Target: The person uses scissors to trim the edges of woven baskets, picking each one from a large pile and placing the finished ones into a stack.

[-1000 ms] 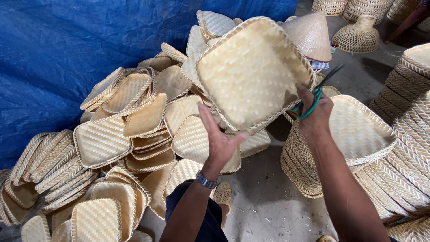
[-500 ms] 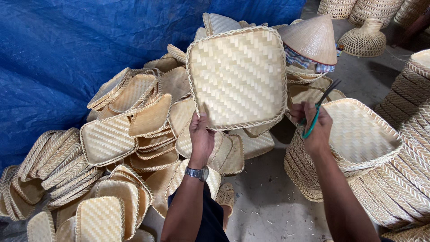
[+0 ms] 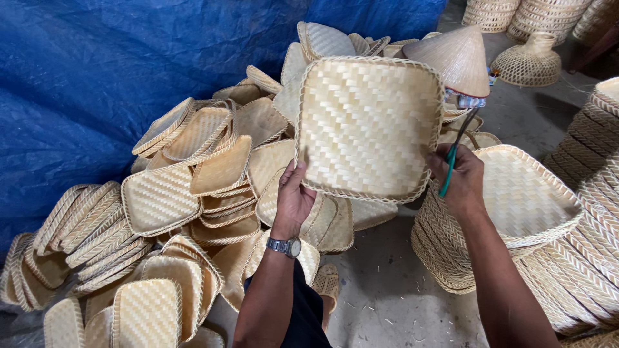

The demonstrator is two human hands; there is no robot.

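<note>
Tray now lower and squarer to the camera than half a second ago, both hands closed in on its bottom corners.

Left hand [image 3: 293, 196], watch at wrist, pinches the woven tray [image 3: 369, 127] at its lower left edge; right hand [image 3: 459, 179] grips the lower right edge with green-handled scissors [image 3: 455, 154] pinched in the same fist. Tray stands upright just above both hands, roughly square, no clear long axis. Beyond: tray heap [image 3: 187, 193], cone hat [image 3: 454, 58], blue tarp [image 3: 97, 71].
</note>
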